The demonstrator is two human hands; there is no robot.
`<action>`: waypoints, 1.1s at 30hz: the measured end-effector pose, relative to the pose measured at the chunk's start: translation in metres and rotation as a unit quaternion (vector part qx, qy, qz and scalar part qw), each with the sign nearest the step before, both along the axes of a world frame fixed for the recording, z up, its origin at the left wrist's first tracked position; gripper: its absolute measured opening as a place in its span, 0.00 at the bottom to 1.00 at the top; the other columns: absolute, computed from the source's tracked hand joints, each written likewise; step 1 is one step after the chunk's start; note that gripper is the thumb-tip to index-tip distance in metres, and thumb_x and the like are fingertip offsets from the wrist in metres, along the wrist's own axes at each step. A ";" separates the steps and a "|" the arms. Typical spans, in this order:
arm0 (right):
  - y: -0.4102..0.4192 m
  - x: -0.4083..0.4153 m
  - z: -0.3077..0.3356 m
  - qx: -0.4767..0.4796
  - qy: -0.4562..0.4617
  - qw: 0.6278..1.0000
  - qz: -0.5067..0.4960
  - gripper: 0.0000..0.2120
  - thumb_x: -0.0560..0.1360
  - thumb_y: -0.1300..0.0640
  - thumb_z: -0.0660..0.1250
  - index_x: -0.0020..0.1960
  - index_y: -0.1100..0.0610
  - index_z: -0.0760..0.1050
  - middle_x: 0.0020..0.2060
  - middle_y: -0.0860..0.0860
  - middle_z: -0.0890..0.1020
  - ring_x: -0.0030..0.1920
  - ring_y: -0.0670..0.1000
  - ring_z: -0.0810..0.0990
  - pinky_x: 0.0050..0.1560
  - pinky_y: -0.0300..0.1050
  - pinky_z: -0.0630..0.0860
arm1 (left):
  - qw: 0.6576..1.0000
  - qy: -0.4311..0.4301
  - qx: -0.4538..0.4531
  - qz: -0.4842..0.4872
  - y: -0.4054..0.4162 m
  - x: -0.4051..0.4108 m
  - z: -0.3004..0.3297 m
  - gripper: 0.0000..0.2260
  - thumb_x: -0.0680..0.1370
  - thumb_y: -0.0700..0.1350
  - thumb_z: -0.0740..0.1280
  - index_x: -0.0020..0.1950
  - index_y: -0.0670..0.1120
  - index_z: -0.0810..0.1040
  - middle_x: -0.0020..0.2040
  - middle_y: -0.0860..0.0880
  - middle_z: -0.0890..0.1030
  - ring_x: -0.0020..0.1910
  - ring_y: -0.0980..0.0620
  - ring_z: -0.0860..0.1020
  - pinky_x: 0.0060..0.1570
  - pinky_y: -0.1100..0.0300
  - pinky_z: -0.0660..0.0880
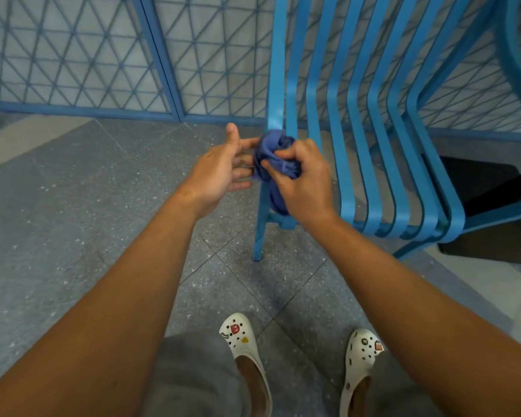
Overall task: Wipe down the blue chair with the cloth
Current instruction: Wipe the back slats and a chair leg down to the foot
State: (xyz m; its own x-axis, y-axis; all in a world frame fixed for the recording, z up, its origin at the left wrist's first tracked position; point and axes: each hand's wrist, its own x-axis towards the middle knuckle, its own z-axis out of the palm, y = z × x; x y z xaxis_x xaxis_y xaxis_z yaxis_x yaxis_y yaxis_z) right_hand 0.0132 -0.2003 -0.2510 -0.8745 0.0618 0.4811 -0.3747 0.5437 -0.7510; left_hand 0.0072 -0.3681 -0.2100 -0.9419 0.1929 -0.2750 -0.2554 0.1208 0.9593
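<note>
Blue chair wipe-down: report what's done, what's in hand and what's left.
Done: nothing on the blue chair shows as wiped; no streaks or wet patches are visible. In hand: the right hand grips the bunched cloth beside the chair's outer bar, while the left hand is open, fingertips at the cloth. Left: apparently the slats, frame and legs.

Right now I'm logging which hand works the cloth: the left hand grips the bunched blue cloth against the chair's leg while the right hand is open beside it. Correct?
Hands are swapped. In the head view the right hand grips the bunched blue cloth against the chair's leg; the left hand is open beside it.
</note>
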 end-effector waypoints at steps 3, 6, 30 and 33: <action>0.003 0.010 -0.027 0.033 0.008 0.999 0.007 0.05 0.74 0.64 0.74 0.43 0.61 0.78 0.42 0.55 0.74 0.42 0.45 0.74 0.40 0.42 0.74 | 1.000 0.003 0.001 -0.005 -0.001 0.000 -0.003 0.29 0.84 0.64 0.44 0.69 0.51 0.76 0.61 0.48 0.83 0.59 0.52 0.82 0.64 0.50 0.77; 0.014 0.020 -0.059 0.181 -0.004 0.982 0.046 0.02 0.74 0.61 0.71 0.45 0.59 0.81 0.45 0.56 0.77 0.41 0.56 0.78 0.36 0.50 0.78 | 1.000 0.012 -0.013 -0.014 0.000 0.003 -0.001 0.30 0.84 0.63 0.43 0.70 0.49 0.75 0.60 0.49 0.84 0.59 0.54 0.82 0.64 0.49 0.77; -0.022 0.042 -0.076 -0.024 -0.251 0.965 -0.074 0.08 0.77 0.52 0.73 0.52 0.54 0.87 0.43 0.49 0.87 0.41 0.43 0.81 0.42 0.37 0.76 | 0.985 -0.035 -0.106 -0.131 -0.032 0.009 -0.016 0.16 0.85 0.51 0.61 0.72 0.54 0.75 0.67 0.52 0.79 0.60 0.53 0.80 0.63 0.51 0.77; -0.013 0.047 -0.048 -0.155 -0.331 0.929 -0.059 0.09 0.80 0.57 0.66 0.53 0.54 0.85 0.43 0.46 0.86 0.43 0.41 0.81 0.44 0.35 0.76 | 0.973 -0.055 -0.106 -0.199 -0.041 0.012 -0.019 0.23 0.79 0.47 0.70 0.74 0.56 0.72 0.68 0.55 0.77 0.64 0.57 0.78 0.63 0.52 0.76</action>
